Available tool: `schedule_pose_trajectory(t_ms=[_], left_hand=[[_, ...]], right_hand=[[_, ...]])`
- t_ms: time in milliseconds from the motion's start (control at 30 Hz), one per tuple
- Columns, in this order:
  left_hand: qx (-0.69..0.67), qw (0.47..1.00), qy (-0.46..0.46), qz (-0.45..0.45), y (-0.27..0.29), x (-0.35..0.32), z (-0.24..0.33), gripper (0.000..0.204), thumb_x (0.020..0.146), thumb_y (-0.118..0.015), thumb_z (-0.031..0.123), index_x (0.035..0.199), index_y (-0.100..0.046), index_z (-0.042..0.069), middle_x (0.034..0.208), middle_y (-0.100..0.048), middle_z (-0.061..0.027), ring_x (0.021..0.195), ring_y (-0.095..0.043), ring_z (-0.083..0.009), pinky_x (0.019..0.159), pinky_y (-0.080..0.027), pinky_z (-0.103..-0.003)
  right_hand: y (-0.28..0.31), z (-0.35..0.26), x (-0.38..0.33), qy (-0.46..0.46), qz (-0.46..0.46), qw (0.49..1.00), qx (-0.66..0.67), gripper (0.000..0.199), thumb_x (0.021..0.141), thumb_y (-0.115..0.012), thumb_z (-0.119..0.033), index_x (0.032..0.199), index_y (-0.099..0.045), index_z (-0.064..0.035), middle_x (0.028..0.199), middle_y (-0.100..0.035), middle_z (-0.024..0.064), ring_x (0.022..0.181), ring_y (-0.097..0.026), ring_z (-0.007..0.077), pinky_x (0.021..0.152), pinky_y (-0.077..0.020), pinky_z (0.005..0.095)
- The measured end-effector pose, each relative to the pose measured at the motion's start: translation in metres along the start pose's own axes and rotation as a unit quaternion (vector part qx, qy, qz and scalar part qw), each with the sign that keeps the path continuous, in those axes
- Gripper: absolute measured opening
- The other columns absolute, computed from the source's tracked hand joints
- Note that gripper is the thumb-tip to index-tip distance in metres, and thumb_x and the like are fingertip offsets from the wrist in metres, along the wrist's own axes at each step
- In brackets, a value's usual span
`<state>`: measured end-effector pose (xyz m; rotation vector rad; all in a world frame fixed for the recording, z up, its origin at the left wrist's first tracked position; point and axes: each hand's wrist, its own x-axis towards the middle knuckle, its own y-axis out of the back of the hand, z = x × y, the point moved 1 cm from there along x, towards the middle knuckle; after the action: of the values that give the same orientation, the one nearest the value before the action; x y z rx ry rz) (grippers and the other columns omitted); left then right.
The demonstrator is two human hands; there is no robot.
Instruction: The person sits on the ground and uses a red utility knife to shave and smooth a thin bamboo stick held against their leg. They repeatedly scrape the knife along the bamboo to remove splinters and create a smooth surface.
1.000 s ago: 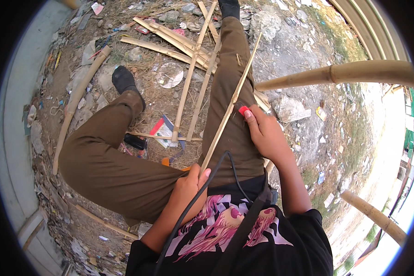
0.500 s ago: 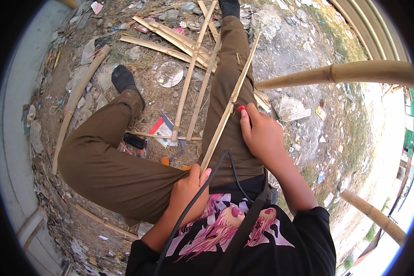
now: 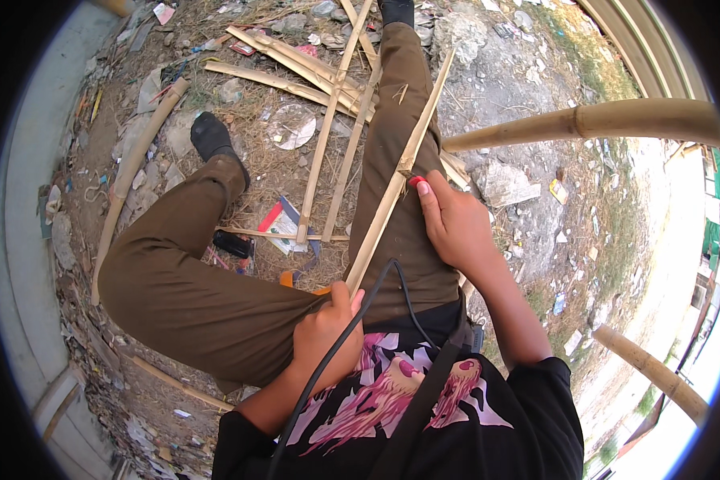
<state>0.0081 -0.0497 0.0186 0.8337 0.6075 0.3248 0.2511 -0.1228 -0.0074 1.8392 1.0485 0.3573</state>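
A long split bamboo strip (image 3: 382, 210) slants across my right thigh, its far end past the knee. My left hand (image 3: 325, 334) is closed round its near end, by my lap. In my right hand (image 3: 459, 220) is a knife with a red handle (image 3: 416, 182); most of the handle is hidden in the fist. Its short dark blade (image 3: 406, 173) touches the strip's right edge about midway along. Small shavings (image 3: 401, 94) lie on my trouser leg near the knee. A black cable (image 3: 340, 342) hangs in front of my left hand.
Several split bamboo strips (image 3: 318, 164) lie crossed on the littered ground between and beyond my legs. A thick bamboo pole (image 3: 584, 122) reaches in from the right, another pole (image 3: 648, 374) stands lower right. A bamboo length (image 3: 140, 152) lies along the left, near a pale wall (image 3: 32, 200).
The strip has turned slightly, showing more of its broad pale face. My right hand and the knife have shifted a little up and left; my left hand keeps its hold.
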Motion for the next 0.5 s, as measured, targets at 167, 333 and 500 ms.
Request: schedule_pose_trajectory(t_ms=[167, 333, 500], left_hand=[[0.019, 1.000, 0.000, 0.000, -0.002, -0.001, 0.000, 0.029, 0.109, -0.055, 0.030, 0.100, -0.048, 0.003, 0.060, -0.063, -0.0160, 0.052, -0.069, -0.0380, 0.043, -0.053, -0.046], [0.044, 0.999, 0.022, -0.013, -0.005, -0.001, 0.001, 0.029, 0.109, -0.056, 0.031, 0.100, -0.048, 0.004, 0.060, -0.064, -0.0152, 0.052, -0.069, -0.0370, 0.043, -0.053, -0.046], [0.049, 0.998, 0.029, -0.005, -0.008, 0.000, 0.002, 0.030, 0.109, -0.056, 0.032, 0.099, -0.047, 0.005, 0.062, -0.065, -0.0151, 0.054, -0.070, -0.0374, 0.043, -0.053, -0.046]], right_hand=[[-0.003, 0.004, 0.002, 0.013, -0.004, 1.000, -0.018, 0.030, 0.112, -0.046, -0.034, 0.098, -0.051, -0.0081, 0.064, -0.061, 0.0196, 0.062, -0.064, 0.0454, 0.057, -0.0485, 0.0553], [-0.015, -0.008, -0.005, -0.010, 0.011, 0.984, -0.175, 0.028, 0.112, -0.048, -0.033, 0.096, -0.052, -0.0100, 0.063, -0.064, 0.0171, 0.057, -0.064, 0.0428, 0.051, -0.0487, 0.0549], [-0.010, -0.006, 0.000, -0.054, -0.046, 0.995, -0.069, 0.033, 0.112, -0.047, -0.034, 0.095, -0.054, -0.0064, 0.067, -0.064, 0.0221, 0.064, -0.064, 0.0470, 0.057, -0.0486, 0.0552]])
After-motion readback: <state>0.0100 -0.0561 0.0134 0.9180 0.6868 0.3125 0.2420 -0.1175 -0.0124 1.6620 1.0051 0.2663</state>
